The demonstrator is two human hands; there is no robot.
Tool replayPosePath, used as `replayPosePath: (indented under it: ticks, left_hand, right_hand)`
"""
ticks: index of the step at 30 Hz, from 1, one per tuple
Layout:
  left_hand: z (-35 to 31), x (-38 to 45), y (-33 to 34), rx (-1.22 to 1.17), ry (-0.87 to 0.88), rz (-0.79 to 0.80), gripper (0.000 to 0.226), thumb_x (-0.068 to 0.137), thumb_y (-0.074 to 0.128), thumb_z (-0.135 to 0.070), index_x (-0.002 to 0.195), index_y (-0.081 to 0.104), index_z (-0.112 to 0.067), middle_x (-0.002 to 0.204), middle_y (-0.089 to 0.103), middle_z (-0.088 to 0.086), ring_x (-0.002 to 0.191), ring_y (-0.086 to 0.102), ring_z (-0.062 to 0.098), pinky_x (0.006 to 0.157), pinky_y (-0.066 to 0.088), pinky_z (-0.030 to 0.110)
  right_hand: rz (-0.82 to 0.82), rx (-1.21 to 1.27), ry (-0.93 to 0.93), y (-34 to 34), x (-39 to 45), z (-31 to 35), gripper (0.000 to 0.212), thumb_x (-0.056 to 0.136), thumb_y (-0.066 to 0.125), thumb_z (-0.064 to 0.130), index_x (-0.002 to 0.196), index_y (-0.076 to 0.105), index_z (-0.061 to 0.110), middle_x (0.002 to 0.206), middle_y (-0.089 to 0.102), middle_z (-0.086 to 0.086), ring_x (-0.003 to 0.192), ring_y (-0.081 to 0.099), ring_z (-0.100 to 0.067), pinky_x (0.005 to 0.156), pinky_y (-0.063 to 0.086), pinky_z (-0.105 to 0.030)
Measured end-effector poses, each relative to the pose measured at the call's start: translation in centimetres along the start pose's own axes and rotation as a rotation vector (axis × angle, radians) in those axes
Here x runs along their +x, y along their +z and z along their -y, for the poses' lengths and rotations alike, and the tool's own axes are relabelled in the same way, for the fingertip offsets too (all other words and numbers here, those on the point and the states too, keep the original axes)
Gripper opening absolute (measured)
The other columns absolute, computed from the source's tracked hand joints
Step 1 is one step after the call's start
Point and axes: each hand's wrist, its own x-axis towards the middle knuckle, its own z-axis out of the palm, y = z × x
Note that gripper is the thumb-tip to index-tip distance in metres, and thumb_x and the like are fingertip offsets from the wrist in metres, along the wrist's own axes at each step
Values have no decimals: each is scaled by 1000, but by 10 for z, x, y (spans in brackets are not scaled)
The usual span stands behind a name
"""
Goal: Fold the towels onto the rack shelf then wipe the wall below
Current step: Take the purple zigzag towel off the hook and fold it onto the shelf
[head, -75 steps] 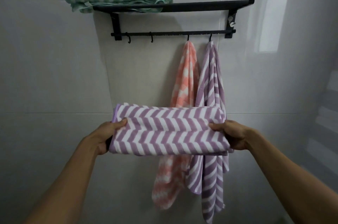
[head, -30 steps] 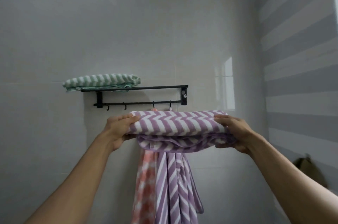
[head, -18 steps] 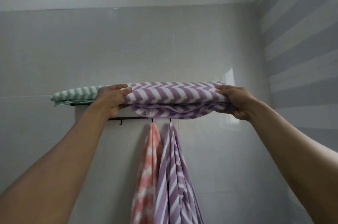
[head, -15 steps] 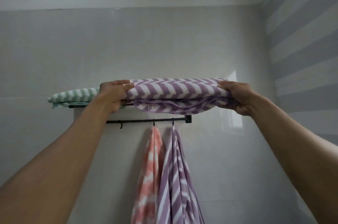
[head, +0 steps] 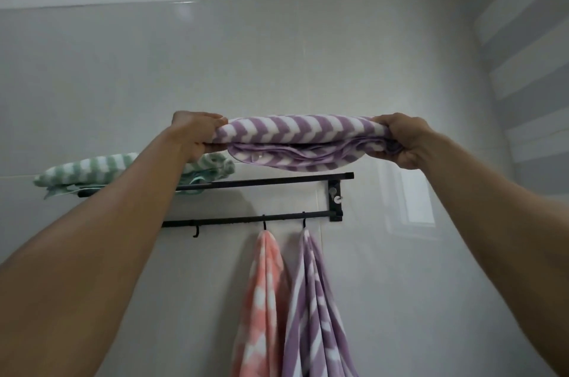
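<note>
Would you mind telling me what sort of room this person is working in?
Most likely a bathroom. The walls are glossy pale tiles, a black wall-mounted towel rack with hooks carries a folded green striped towel, and a pink towel and a purple striped towel hang from the hooks.

Both hands (head: 194,136) (head: 403,142) hold folded purple towel (head: 301,133) above rack shelf (head: 277,182).

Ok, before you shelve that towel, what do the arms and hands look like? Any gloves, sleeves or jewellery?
Both are bare. The left hand and right hand wear no gloves, and no rings or watch show. Both forearms are uncovered as far as the frame's lower edge, with no sleeve cuff in view. No markings or bandages are visible on either.
</note>
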Motion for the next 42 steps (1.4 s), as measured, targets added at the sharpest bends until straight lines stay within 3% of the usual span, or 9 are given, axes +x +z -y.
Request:
replayPosePath:
  ticks: [7, 11, 16, 23, 29, 33, 35, 39, 42]
  left_hand:
    - [22, 32, 29, 113, -38, -28, 9, 89, 72, -4, 97, 71, -1, 105, 67, 18, 76, 69, 29, 44, 58, 36]
    - [33, 45, 38, 256, -108, -2, 26, 92, 68, -5, 114, 61, 9, 104, 63, 23, 75, 69, 33, 47, 60, 42]
    - [43, 54, 42, 389, -150, 22, 21, 94, 61, 4, 112, 57, 12, 108, 63, 28, 75, 68, 35, 55, 61, 47]
    - [51, 61, 49, 529, -132, 9, 19, 94, 57, 5, 111, 59, 11, 104, 65, 26, 64, 65, 32, 36, 54, 36]
    - [52, 54, 58, 780, -128, 65, 28, 103, 46, -14, 109, 53, 12, 93, 61, 31, 80, 69, 44, 81, 59, 58]
    - [52, 49, 69, 1161, 111, -95, 44, 105, 43, -38, 115, 57, 2, 118, 62, 24, 98, 62, 38, 81, 50, 39]
    - [52, 45, 75, 1356, 226, -230, 42, 103, 45, -44, 113, 61, -6, 109, 59, 17, 93, 55, 33, 73, 41, 38]
    - [51, 38, 86, 1551, 484, -367, 30, 101, 48, -37, 114, 67, -18, 106, 56, 12, 109, 48, 33, 74, 37, 42]
    - [59, 35, 87, 1523, 692, -302, 46, 105, 30, -40, 101, 68, -14, 104, 63, 14, 102, 52, 33, 90, 39, 45]
  right_hand:
    - [-22, -17, 41, 9, 45, -24, 17, 84, 62, 5, 95, 74, 2, 98, 73, -20, 60, 73, -26, 56, 60, -32]
    - [-10, -34, 69, 13, 61, -35, 19, 84, 59, 7, 99, 72, 4, 104, 72, -19, 67, 72, -27, 60, 60, -34]
    - [-5, -33, 91, 17, 64, -48, 20, 87, 55, 12, 105, 64, 8, 116, 64, -17, 82, 70, -29, 56, 60, -34]
    - [21, -18, 113, 20, 69, -55, 20, 91, 43, 8, 104, 58, 6, 112, 64, -19, 79, 70, -31, 53, 60, -36]
    - [-79, -231, 89, 20, 74, -60, 22, 91, 45, 15, 105, 59, 5, 106, 69, -18, 76, 71, -29, 54, 61, -37]
    - [-354, -624, -118, 25, 76, -58, 39, 83, 46, 33, 104, 63, 5, 111, 65, -15, 101, 63, -37, 81, 59, -47]
    - [-426, -879, -341, 31, 74, -59, 43, 93, 39, 38, 102, 68, 8, 112, 65, -13, 109, 57, -37, 93, 49, -49]
    - [-334, -1150, -724, 54, 58, -56, 47, 104, 30, 40, 104, 70, 14, 116, 66, -11, 114, 54, -33, 105, 35, -55]
    - [-216, -1289, -792, 69, 50, -61, 51, 104, 28, 44, 108, 70, 17, 114, 70, -11, 111, 58, -33, 111, 30, -58]
